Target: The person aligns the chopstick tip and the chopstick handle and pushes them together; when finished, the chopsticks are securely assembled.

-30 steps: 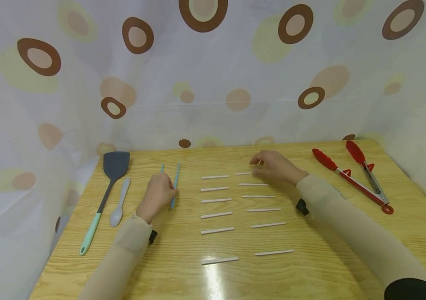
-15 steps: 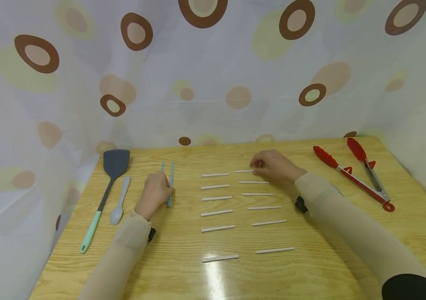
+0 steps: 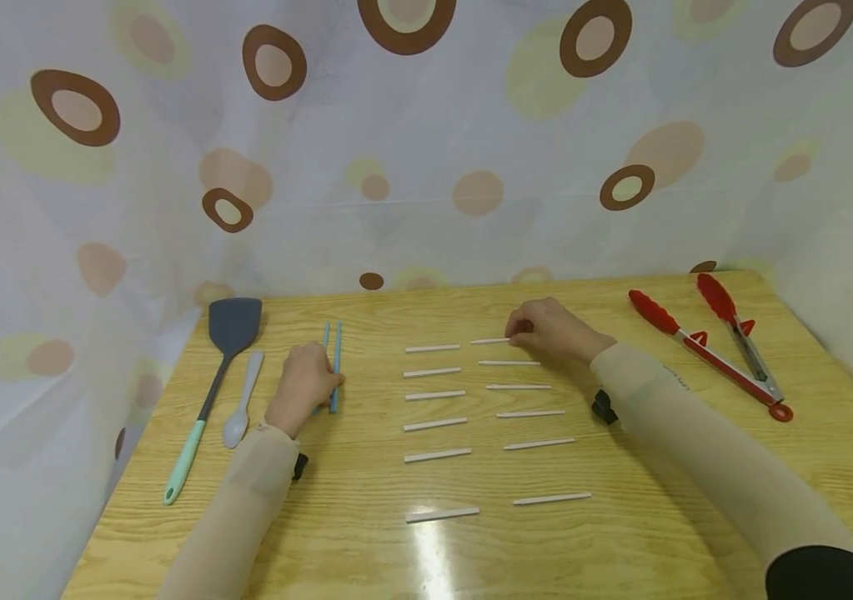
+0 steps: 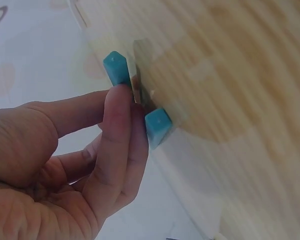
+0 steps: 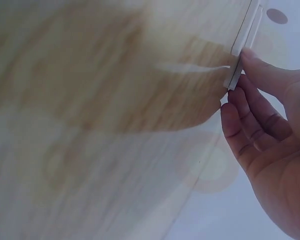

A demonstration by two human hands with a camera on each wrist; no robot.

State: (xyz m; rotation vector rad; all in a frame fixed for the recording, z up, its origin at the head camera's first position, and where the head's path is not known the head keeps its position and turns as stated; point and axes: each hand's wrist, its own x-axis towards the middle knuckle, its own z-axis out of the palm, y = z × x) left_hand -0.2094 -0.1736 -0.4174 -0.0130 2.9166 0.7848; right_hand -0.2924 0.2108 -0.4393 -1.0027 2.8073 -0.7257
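My left hand [image 3: 302, 385] pinches a blue chopstick [image 3: 337, 358]; a second one [image 3: 326, 334] stands close on its left, partly hidden by the hand. In the left wrist view, one blue end [image 4: 117, 69] shows at the fingertips of the left hand [image 4: 85, 155] and the other [image 4: 158, 125] beside the fingers at the tabletop. My right hand [image 3: 555, 331] grips the right end of the farthest white stick [image 3: 489, 341] in the right column. The right wrist view shows the thumb of the right hand [image 5: 275, 120] against that stick's end [image 5: 232, 79].
Several white sticks [image 3: 435, 424] lie in two columns on the wooden table [image 3: 366, 500]. At left are a turner [image 3: 234, 326] with a mint handle and a grey spoon [image 3: 244, 400]. Red tongs [image 3: 722, 363] lie at right, before a patterned curtain [image 3: 426, 150].
The right-hand blue chopstick has shifted left with my left hand, from a slant to nearly parallel beside the other. My right fingers have closed on the white stick's end.
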